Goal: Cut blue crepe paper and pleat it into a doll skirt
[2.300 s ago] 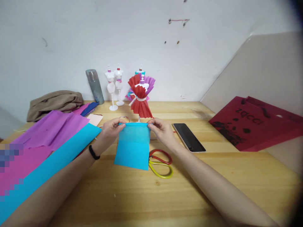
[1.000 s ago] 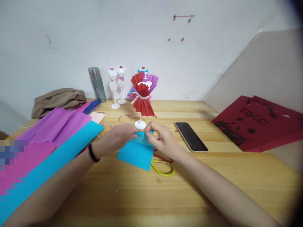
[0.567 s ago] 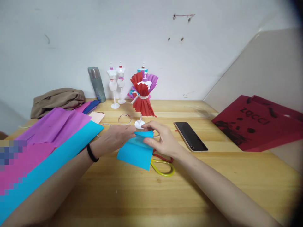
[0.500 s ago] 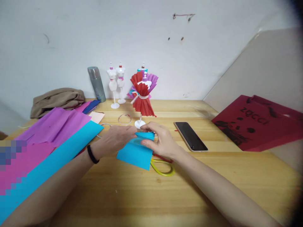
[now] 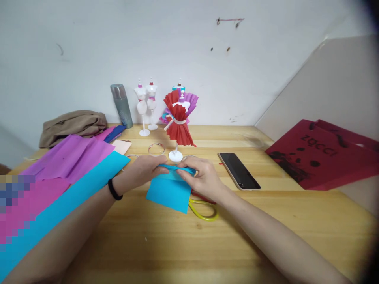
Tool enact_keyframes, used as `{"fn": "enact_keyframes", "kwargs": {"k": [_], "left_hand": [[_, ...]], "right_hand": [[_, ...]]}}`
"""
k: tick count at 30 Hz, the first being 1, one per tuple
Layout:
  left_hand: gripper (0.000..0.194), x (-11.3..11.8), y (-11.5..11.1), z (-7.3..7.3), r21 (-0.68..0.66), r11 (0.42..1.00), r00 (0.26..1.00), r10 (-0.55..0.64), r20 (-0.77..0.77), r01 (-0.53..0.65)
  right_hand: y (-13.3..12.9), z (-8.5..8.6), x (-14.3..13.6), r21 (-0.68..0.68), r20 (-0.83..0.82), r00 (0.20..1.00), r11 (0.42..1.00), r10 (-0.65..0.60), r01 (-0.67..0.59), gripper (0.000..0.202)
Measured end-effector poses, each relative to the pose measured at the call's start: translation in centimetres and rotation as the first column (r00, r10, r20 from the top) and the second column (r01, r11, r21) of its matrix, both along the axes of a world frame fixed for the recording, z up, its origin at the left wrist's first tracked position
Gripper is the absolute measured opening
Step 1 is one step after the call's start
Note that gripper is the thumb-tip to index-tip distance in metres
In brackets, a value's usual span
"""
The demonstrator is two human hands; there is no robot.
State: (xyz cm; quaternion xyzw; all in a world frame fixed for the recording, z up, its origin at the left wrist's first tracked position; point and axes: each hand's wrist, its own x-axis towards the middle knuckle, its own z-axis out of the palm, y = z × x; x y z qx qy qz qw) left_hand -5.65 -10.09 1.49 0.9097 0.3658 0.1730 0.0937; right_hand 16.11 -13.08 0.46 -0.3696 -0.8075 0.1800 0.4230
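Observation:
A blue paper sheet (image 5: 169,195) is folded into narrow pleats along its far edge, while its near part is flat. My left hand (image 5: 142,172) pinches the left end of the pleats between thumb and fingers. At the right end, my right hand (image 5: 204,176) pinches the same folded strip. Under and beside the sheet's right side lie scissors with a yellow handle (image 5: 204,217); their blades are hidden. Just beyond the hands stands a small white mannequin (image 5: 175,156) in a pleated red paper dress (image 5: 180,132) with a purple piece at its shoulder.
Blue paper (image 5: 74,201) and purple paper (image 5: 74,156) lie at left, near a brown cloth (image 5: 74,124). A bottle (image 5: 122,106) and white mannequins (image 5: 142,106) stand at the back. On the right are a phone (image 5: 239,170) and a red bag (image 5: 319,157).
The left thumb has come into view on the near side of the folds. Both hands now press the pleated edge flatter, and the right fingers have closed in.

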Motion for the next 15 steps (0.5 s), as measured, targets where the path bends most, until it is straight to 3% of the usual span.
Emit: {"fn": "enact_keyframes", "kwargs": {"k": [4, 6, 7, 11, 15], "left_hand": [[0.029, -1.4, 1.0, 0.7, -0.146, 0.989, 0.998, -0.026, 0.050, 0.033], [0.025, -2.2, 1.3, 1.1, -0.154, 0.987, 0.998, -0.036, 0.060, 0.044], [0.024, -2.5, 1.4, 1.3, -0.128, 0.990, 0.996, -0.051, 0.073, 0.060], [0.053, -2.4, 0.7, 1.9, 0.076, 0.985, 0.976, -0.166, 0.144, 0.156], [0.040, -0.7, -0.7, 1.6, 0.097, 0.985, 0.983, -0.153, 0.103, 0.143]], "right_hand": [[0.1, 0.0, 0.0, -0.068, -0.064, 0.997, 0.997, -0.037, 0.032, 0.010], [0.2, 0.0, 0.1, -0.069, -0.074, 0.995, 0.996, -0.061, 0.056, 0.011], [0.2, 0.0, 0.1, -0.064, -0.075, 0.995, 0.996, -0.070, 0.066, 0.011], [0.1, 0.2, 0.0, -0.053, -0.067, 0.996, 0.997, -0.064, 0.060, 0.012], [-0.2, 0.4, -0.2, -0.059, -0.062, 0.998, 0.998, -0.022, 0.018, 0.013]]}}
